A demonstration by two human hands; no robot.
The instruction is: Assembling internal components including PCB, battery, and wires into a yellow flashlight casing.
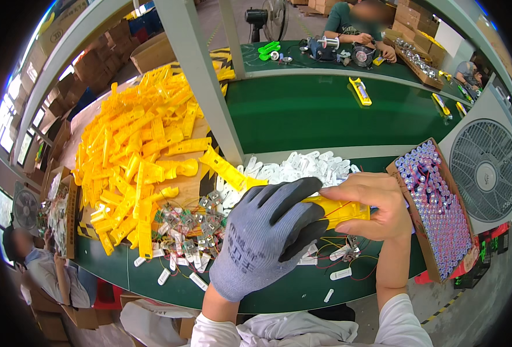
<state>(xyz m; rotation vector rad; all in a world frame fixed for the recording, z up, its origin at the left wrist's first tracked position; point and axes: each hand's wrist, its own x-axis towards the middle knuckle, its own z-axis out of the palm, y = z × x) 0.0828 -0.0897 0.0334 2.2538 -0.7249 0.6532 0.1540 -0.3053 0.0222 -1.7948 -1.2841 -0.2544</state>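
Observation:
My left hand [264,240], in a grey-blue work glove with dark fingertips, is closed over the left part of a yellow plastic housing [341,213]. My right hand [380,205], bare, grips the housing's right end between thumb and fingers. A thin red wire shows across its open side; the glove hides the rest. Left of the glove, another yellow housing [227,168] slants down toward its knuckles; whether the glove touches it I cannot tell. Below and beside the hands lie small circuit boards with wires [195,222] and white plastic strips [200,281] on the green table [163,296].
A big heap of yellow housings [134,150] covers the left. White parts [302,166] are piled behind my hands. At right stand a carton of purple battery cells [432,208] and a fan [487,173]. A grey post [195,75] rises before the green belt [291,113]. Other people sit nearby.

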